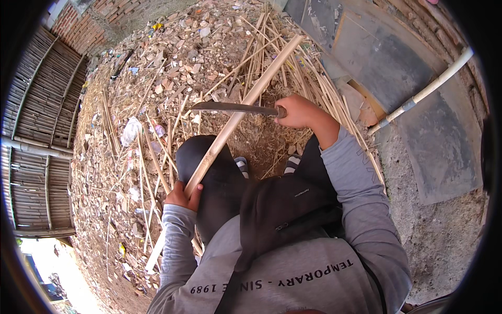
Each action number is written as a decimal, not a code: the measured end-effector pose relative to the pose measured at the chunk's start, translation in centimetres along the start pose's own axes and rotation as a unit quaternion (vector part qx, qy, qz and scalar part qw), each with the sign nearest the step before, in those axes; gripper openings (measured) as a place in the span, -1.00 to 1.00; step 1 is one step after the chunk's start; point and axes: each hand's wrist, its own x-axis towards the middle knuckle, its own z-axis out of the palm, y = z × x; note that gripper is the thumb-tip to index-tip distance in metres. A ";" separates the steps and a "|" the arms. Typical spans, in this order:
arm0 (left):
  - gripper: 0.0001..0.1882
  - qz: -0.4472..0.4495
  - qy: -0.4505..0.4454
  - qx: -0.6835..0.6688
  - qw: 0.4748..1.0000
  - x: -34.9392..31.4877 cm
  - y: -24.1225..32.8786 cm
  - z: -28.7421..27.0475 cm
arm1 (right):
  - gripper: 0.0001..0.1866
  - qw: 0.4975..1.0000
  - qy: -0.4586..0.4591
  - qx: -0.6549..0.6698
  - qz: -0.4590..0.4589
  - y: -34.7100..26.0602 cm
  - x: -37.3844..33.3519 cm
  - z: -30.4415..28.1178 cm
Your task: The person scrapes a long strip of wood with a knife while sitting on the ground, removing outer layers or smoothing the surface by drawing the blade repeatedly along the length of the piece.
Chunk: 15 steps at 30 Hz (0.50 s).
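My left hand (185, 195) is closed round the lower part of a long, pale split bamboo strip (251, 99). The strip slants up and away to the right across my left knee. In my right hand (298, 111) is the short handle of a machete (225, 107), its dark curved blade pointing left. The blade lies across the strip's middle; whether it bites into the bamboo I cannot tell. My right fingers wrap the handle and hide most of it.
Thin bamboo strips (314, 78) lie in a pile ahead and to the right. Brick rubble (178, 68) covers the ground at the left. Bamboo slat panels (39, 89) stand far left. A white pipe (436, 83) slants past dark flat sheets (387, 57) on the right.
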 end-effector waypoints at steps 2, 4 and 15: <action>-0.43 0.002 0.000 0.006 1.000 0.0 -0.2 0.1 | -0.76 1.000 0.001 -0.004 0.004 -0.4 -0.1 -0.2; -0.42 0.003 0.000 0.008 1.000 0.0 -0.4 0.3 | -0.76 1.000 0.003 -0.007 0.007 -0.8 -0.3 -0.4; -0.40 0.017 0.012 0.008 1.000 0.2 -0.7 0.6 | -0.76 1.000 0.012 -0.012 -0.006 -0.6 -0.3 -0.4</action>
